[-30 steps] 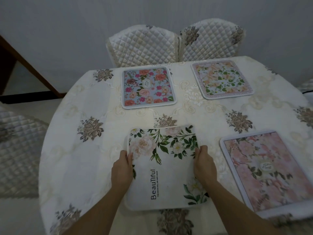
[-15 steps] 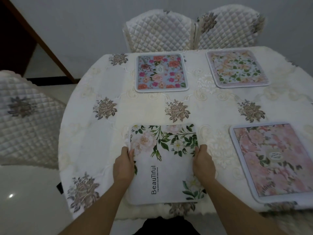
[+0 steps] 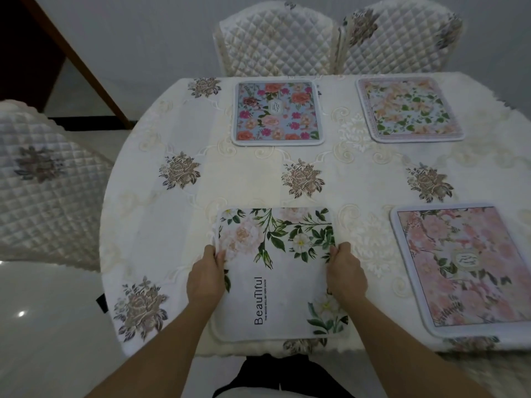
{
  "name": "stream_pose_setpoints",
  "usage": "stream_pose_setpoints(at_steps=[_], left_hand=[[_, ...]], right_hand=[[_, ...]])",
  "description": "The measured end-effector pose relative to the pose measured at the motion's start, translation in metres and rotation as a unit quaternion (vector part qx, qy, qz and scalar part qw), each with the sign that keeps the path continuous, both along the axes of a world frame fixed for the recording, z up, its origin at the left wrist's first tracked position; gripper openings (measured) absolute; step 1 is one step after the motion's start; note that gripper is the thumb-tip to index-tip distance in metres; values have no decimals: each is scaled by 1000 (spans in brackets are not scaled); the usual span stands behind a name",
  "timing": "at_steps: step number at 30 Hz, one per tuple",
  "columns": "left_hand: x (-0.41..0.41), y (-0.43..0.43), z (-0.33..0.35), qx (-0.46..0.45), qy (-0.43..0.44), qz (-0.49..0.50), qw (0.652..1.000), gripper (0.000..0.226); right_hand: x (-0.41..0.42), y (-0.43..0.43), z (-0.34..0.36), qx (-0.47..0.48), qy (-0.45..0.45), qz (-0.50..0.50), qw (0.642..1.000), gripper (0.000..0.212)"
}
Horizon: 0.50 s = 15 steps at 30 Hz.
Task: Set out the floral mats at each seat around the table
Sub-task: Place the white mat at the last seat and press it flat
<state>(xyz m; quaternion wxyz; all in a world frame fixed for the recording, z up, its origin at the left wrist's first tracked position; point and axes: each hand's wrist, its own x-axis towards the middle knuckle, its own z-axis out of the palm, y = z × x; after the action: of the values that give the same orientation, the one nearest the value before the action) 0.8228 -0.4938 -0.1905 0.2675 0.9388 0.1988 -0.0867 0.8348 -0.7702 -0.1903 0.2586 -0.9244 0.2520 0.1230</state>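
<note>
So the white mat (image 3: 283,271) with green leaves and pale flowers lies flat at the near edge of the table (image 3: 184,225). The left hand (image 3: 204,278) pinches its left edge and the right hand (image 3: 346,275) pinches its right edge. A pink mat (image 3: 471,268) sits to the right, a blue one (image 3: 277,112) and a peach one (image 3: 408,110) at the far side, in front of two quilted chairs (image 3: 275,38).

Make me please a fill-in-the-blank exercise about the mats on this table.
1. The table holds ____ floral mats.
2. Both hands, left hand and right hand, grip the white leafy mat printed with the word ____.
3. The blue rose-patterned mat lies before a quilted white ____.

Missing words: four; Beautiful; chair
</note>
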Motion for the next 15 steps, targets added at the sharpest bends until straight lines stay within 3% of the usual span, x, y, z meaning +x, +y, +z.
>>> stream_pose_setpoints(at_steps=[6,9,12,15], left_hand=[[1,0,4,23,19,0,1000,31],[2,-3,9,94,6,-5,996,26],[9,-17,7,173,-53,-89,980,35],[21,-45,-1,151,-94,-252,951,53]], right_hand=[[-3,-8,4,-20,4,-6,1000,32],[-8,-11,2,-104,-90,-10,990,23],[-8,1,-2,-166,-197,111,960,23],[-4,42,-14,-119,-194,227,947,42]])
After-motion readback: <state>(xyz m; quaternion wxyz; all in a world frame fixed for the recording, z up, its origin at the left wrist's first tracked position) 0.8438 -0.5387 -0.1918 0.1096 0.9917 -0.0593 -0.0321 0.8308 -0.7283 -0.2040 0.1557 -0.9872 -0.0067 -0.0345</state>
